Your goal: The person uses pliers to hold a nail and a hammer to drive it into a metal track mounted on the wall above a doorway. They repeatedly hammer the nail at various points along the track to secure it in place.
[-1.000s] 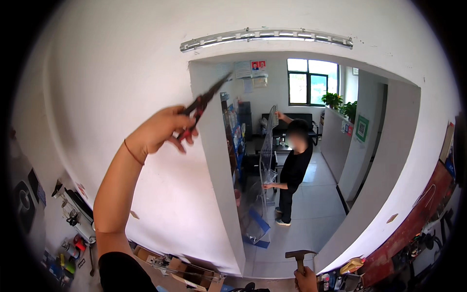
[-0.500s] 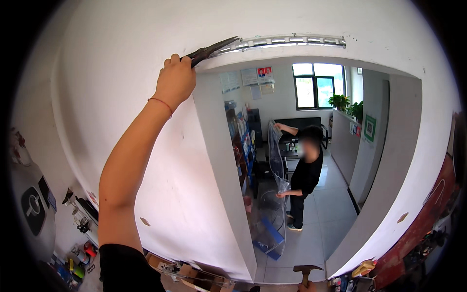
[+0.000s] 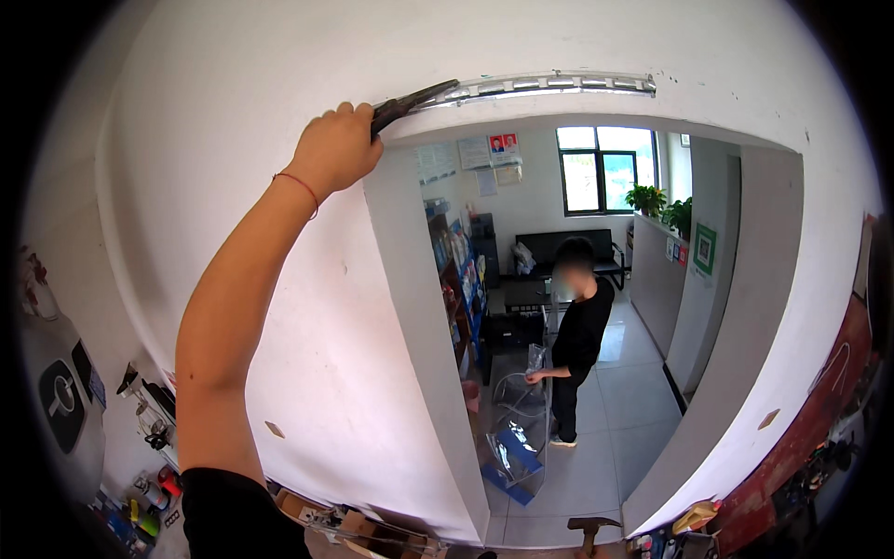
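My left hand [image 3: 340, 144] is raised and closed around the handles of dark pliers [image 3: 410, 102]. Their jaws point right and lie against the left part of a shiny metal rail [image 3: 549, 84] fixed to the wall above the doorway. At the bottom edge a hammer [image 3: 593, 526] stands head up. My right hand grips its handle and is almost wholly cut off by the picture's edge. Beyond the doorway a person in black [image 3: 585, 326] holds clear plastic sheeting [image 3: 521, 401] that hangs down to the floor.
White wall [image 3: 317, 307] surrounds the opening. Cardboard boxes [image 3: 363, 531] lie below on the left, and a dark red board [image 3: 829, 410] leans at the right. Inside are a shelf rack [image 3: 461, 279], a black bench [image 3: 563, 247] and potted plants [image 3: 645, 197].
The pliers' jaws have tilted slightly flatter along the rail. The hammer has dropped a little at the lower edge. The other person has lowered the upper part of the plastic sheeting.
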Action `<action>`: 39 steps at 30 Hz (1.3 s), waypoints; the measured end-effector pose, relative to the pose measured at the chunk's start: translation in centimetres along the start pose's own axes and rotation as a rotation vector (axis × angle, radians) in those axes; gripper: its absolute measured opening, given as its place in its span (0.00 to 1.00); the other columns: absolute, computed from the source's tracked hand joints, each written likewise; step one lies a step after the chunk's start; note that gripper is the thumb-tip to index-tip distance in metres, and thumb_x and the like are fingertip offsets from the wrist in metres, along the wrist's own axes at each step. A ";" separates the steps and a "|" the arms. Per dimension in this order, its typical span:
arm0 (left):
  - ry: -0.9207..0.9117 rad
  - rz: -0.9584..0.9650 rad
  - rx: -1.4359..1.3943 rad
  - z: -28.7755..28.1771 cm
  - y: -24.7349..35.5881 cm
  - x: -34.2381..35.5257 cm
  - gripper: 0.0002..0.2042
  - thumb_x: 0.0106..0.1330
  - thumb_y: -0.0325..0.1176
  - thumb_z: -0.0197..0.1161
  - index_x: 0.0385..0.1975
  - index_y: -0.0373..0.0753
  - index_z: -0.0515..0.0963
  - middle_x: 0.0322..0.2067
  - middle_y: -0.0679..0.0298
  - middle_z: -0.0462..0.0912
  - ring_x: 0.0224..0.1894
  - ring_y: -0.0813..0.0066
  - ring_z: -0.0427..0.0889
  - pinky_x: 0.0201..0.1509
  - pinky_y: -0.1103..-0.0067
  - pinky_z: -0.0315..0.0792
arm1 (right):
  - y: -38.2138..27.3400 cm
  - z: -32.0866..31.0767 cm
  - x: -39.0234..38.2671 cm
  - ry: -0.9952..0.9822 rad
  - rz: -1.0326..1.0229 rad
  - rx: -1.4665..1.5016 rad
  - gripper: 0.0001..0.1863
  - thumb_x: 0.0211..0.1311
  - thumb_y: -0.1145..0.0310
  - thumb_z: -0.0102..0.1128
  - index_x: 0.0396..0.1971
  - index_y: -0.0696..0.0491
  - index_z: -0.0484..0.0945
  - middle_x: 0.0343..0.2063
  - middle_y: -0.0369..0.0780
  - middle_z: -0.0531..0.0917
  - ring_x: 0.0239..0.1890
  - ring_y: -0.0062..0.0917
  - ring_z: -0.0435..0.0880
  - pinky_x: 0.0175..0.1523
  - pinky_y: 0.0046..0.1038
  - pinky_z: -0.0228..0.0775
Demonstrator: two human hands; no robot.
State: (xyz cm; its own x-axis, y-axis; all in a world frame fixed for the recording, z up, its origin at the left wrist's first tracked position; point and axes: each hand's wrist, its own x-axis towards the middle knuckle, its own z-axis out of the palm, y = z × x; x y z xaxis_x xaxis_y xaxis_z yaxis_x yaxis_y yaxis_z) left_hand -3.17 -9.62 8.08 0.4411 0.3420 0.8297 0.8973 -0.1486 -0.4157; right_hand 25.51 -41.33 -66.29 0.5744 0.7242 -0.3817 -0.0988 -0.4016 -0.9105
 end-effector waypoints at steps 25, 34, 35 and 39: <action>-0.142 -0.082 -0.091 -1.1 2.8 -1.1 0.30 0.71 0.38 0.50 0.72 0.36 0.60 0.53 0.42 0.78 0.48 0.46 0.84 0.53 0.61 0.79 | 2.8 0.9 0.8 -0.038 0.111 0.132 0.11 0.69 0.59 0.55 0.37 0.51 0.75 0.12 0.34 0.70 0.10 0.23 0.68 0.14 0.31 0.59; -0.071 -0.063 0.021 -0.4 1.8 -1.1 0.30 0.70 0.36 0.51 0.73 0.40 0.60 0.49 0.47 0.78 0.46 0.49 0.83 0.50 0.61 0.79 | 4.5 1.4 1.7 -0.059 0.045 0.067 0.12 0.70 0.58 0.55 0.33 0.51 0.75 0.12 0.33 0.70 0.10 0.22 0.68 0.14 0.31 0.58; -0.072 -0.059 0.028 -0.4 1.7 -1.1 0.30 0.70 0.36 0.51 0.73 0.39 0.60 0.49 0.47 0.78 0.44 0.49 0.84 0.49 0.61 0.79 | 4.5 1.5 1.8 -0.058 0.053 0.052 0.12 0.70 0.58 0.55 0.32 0.51 0.75 0.12 0.33 0.69 0.10 0.22 0.68 0.14 0.30 0.58; -0.121 -0.101 0.019 -1.1 2.4 -1.2 0.30 0.68 0.33 0.51 0.72 0.36 0.60 0.53 0.43 0.78 0.39 0.47 0.86 0.46 0.62 0.80 | 4.2 1.5 1.5 -0.060 0.092 0.056 0.12 0.69 0.59 0.55 0.29 0.50 0.73 0.11 0.32 0.69 0.10 0.21 0.67 0.13 0.30 0.57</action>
State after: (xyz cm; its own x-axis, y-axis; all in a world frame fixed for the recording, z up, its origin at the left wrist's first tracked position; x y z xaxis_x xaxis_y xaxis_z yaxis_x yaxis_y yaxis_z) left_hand -1.52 -11.42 6.50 0.3422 0.4639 0.8171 0.9358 -0.0903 -0.3407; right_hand 24.77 -41.10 -70.90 0.5114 0.7188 -0.4710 -0.1950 -0.4367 -0.8782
